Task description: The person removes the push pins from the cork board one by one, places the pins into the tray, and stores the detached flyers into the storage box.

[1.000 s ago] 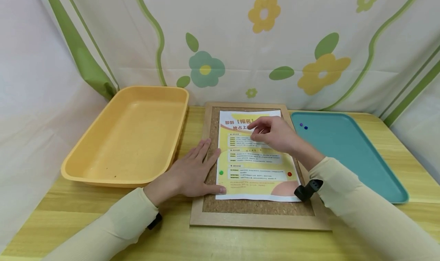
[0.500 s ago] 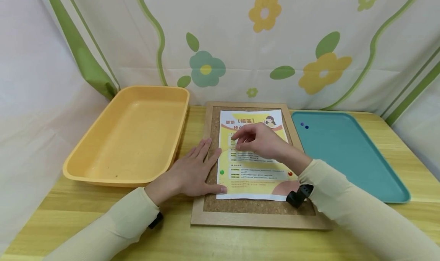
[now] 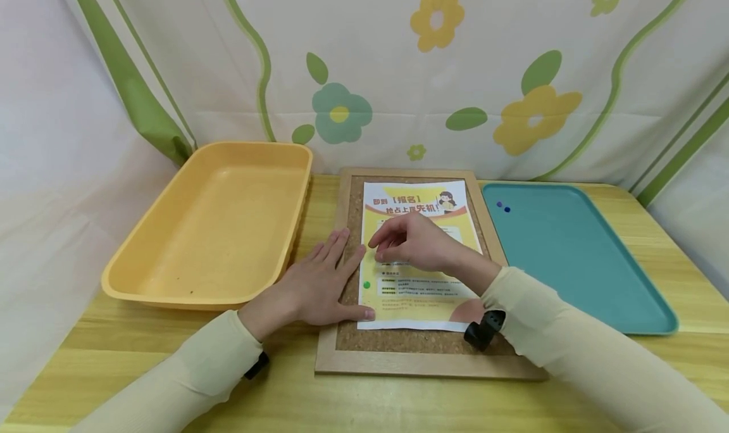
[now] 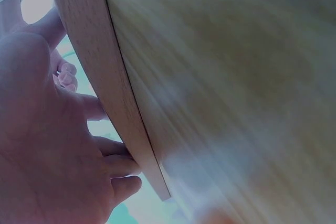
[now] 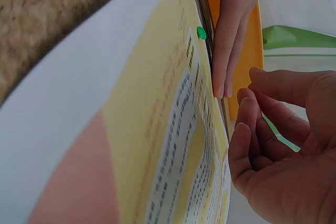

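Observation:
A printed sheet (image 3: 418, 300) lies on a wood-framed cork board (image 3: 421, 364). My left hand (image 3: 319, 288) rests spread over the board's left frame, its thumb on the sheet's lower left. My right hand (image 3: 418, 246) is over the sheet's left half, fingers bent, fingertips close to the left edge. In the right wrist view its thumb and forefinger tips come together beside the sheet; whether something tiny sits between them I cannot tell. A green push pin (image 5: 201, 32) is in the sheet's left side, below the right fingertips. My right forearm hides the sheet's lower right edge.
Left of the board stands a deep yellow tray (image 3: 293, 230) with a few dark specks inside. To the right lies a flat teal tray (image 3: 569, 262) bearing a purple pin (image 3: 499, 204) and a blue pin (image 3: 507, 209). A flowered curtain (image 3: 393, 72) hangs behind the table.
My right hand has moved left and down across the sheet to its left edge, uncovering the heading. The red pin on the right side is now covered by my arm. The left hand has stayed put.

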A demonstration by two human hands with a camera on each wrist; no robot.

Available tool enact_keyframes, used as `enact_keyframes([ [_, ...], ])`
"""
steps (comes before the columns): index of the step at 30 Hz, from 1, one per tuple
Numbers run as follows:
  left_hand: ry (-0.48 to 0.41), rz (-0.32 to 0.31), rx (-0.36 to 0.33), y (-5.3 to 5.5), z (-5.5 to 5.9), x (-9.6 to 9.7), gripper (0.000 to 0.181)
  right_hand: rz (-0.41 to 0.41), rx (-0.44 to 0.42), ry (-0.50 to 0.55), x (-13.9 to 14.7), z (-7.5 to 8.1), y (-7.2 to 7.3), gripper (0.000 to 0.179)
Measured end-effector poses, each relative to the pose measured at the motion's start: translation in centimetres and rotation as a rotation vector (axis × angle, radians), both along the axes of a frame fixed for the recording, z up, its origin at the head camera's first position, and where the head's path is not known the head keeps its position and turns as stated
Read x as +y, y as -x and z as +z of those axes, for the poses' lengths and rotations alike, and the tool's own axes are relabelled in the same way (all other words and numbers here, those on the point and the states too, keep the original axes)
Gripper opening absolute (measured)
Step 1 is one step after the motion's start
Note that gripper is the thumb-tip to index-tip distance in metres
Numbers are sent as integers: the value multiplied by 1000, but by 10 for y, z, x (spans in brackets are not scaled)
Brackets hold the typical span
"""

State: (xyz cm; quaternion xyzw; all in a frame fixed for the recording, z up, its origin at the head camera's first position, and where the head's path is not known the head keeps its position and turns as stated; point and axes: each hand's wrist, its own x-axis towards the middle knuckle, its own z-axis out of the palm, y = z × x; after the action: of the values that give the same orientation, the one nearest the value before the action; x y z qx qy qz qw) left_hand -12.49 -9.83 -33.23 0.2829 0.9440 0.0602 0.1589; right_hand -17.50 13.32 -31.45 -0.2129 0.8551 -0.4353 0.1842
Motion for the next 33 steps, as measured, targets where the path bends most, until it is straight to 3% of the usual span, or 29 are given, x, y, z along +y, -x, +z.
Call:
enact_keyframes([
  [11, 2, 3, -3, 0, 0, 0, 114, 62, -66, 37, -8, -4, -4, 21],
  [18, -1, -3, -6, 0, 1, 0, 113, 59, -140, 12, -12, -6, -5, 20],
  [33, -2, -13, -12, 1, 1, -1, 112, 91, -130, -91, -15, -9, -9, 13],
])
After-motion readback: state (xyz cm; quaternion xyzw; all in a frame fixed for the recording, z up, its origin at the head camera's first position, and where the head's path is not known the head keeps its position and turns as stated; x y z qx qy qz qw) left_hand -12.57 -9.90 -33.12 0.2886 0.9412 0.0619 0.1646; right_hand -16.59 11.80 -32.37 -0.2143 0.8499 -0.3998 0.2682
